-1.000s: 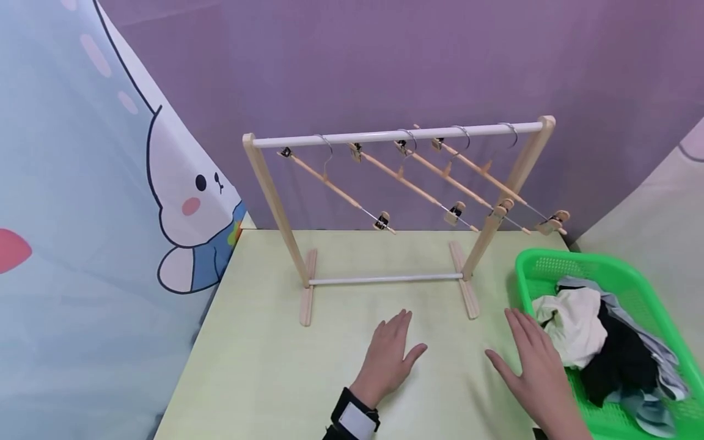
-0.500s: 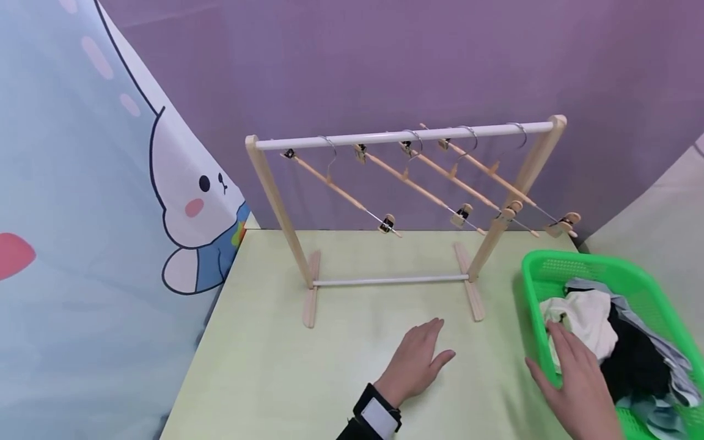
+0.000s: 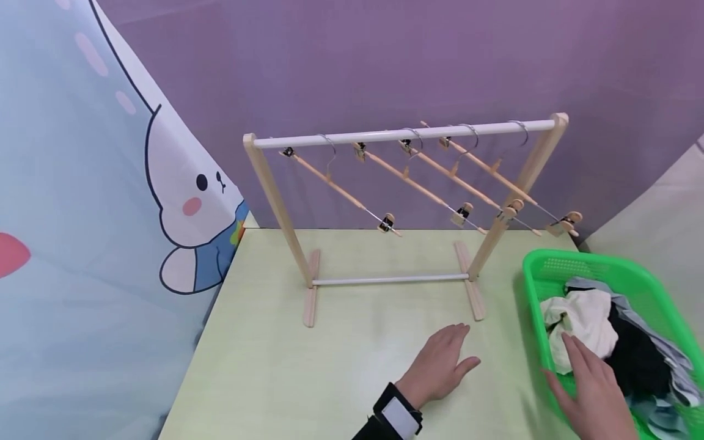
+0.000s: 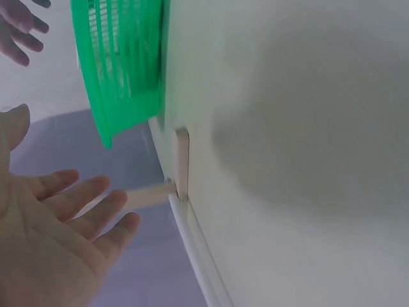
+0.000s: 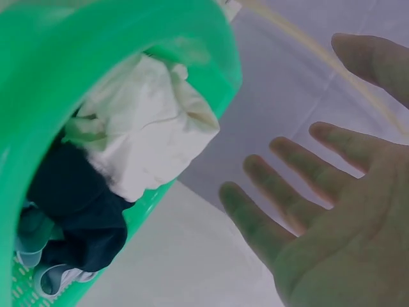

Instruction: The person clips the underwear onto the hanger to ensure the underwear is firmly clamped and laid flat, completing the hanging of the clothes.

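green basket point(image 3: 599, 260) with white cloth point(image 3: 587, 321) and black cloth point(image 3: 639, 359), right hand point(image 3: 596, 394) near it, its fingers spread, left hand point(image 3: 438, 370) over table point(image 3: 253, 373), fingers also slightly apart

The basket point(image 3: 583, 256) is bright green, its garments point(image 3: 591, 321) cream-white, black, grey-blue and teal. The rack point(image 3: 529, 168) pairs 2 pale wooden posts point(image 3: 277, 208) with 2 white rods point(image 3: 363, 137); the 4 hangers point(image 3: 341, 191) are pale wood with silver hooks point(image 3: 334, 150) and black clips point(image 3: 387, 222). The tabletop point(image 3: 275, 366) is pale yellow-green, the backdrop point(image 3: 385, 61) purple, the side cloth point(image 3: 71, 342) light blue with a black-outlined white cartoon figure point(image 3: 176, 153), 1 cheek point(image 3: 192, 206) pink
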Demonstrator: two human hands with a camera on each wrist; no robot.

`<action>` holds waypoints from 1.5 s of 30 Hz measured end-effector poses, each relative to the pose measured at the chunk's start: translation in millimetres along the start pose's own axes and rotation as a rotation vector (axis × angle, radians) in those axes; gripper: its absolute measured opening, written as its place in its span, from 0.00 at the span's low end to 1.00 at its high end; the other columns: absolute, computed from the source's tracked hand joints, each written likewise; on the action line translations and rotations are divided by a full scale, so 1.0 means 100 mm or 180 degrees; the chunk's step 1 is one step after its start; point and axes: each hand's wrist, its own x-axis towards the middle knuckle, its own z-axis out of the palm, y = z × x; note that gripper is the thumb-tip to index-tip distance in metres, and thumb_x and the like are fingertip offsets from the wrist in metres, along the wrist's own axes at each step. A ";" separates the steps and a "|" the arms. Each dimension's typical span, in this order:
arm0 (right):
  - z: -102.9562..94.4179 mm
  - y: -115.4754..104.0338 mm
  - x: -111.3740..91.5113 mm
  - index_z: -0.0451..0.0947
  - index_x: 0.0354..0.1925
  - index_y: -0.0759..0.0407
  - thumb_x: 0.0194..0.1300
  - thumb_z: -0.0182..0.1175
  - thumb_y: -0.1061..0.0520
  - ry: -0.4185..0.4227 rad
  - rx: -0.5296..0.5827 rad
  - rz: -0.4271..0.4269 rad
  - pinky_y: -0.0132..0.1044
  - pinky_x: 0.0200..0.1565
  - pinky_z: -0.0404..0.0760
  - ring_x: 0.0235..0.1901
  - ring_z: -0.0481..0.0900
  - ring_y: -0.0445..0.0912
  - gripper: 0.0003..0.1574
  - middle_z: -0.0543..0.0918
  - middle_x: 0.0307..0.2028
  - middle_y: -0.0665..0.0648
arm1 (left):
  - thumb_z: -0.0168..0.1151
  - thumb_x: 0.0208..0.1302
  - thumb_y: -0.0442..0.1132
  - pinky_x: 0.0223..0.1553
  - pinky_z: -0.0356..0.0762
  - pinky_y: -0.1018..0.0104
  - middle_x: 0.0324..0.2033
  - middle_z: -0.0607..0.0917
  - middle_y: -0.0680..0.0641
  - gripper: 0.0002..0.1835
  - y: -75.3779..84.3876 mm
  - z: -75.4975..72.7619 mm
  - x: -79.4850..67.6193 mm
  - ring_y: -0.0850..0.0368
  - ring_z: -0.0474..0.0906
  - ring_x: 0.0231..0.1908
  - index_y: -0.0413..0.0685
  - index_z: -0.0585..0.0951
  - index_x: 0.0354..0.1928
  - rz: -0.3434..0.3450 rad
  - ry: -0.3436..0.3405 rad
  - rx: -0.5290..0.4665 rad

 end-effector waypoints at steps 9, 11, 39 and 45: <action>0.02 0.14 0.00 0.59 0.69 0.74 0.62 0.67 0.58 -0.0185 -0.0027 0.0124 0.70 0.50 0.63 0.52 0.65 0.76 0.45 0.67 0.57 0.83 | 0.38 0.78 0.60 0.68 0.61 0.71 0.71 0.68 0.54 0.33 0.28 0.19 0.11 0.62 0.62 0.71 0.49 0.60 0.75 0.0068 -0.0314 -0.0441; 0.01 0.18 0.01 0.60 0.68 0.75 0.63 0.67 0.58 -0.0319 -0.0045 0.0161 0.71 0.48 0.64 0.50 0.65 0.78 0.43 0.66 0.57 0.84 | 0.38 0.78 0.60 0.67 0.62 0.72 0.71 0.67 0.55 0.33 0.33 0.24 0.14 0.63 0.61 0.71 0.51 0.59 0.75 0.0029 -0.0438 -0.0725; 0.05 0.53 0.29 0.63 0.64 0.78 0.71 0.58 0.51 -0.1534 -0.0273 0.0179 0.74 0.49 0.65 0.54 0.60 0.85 0.37 0.55 0.60 0.89 | 0.44 0.77 0.57 0.54 0.73 0.74 0.65 0.71 0.57 0.29 0.69 0.51 0.38 0.69 0.71 0.60 0.54 0.62 0.73 -0.0324 -0.0925 -0.1577; 0.02 0.63 0.30 0.65 0.63 0.78 0.71 0.58 0.45 -0.1839 -0.0199 0.0413 0.67 0.43 0.73 0.51 0.65 0.84 0.40 0.56 0.56 0.92 | 0.43 0.77 0.58 0.54 0.73 0.74 0.65 0.70 0.60 0.29 0.77 0.56 0.43 0.70 0.70 0.60 0.57 0.62 0.73 -0.0297 -0.1004 -0.1612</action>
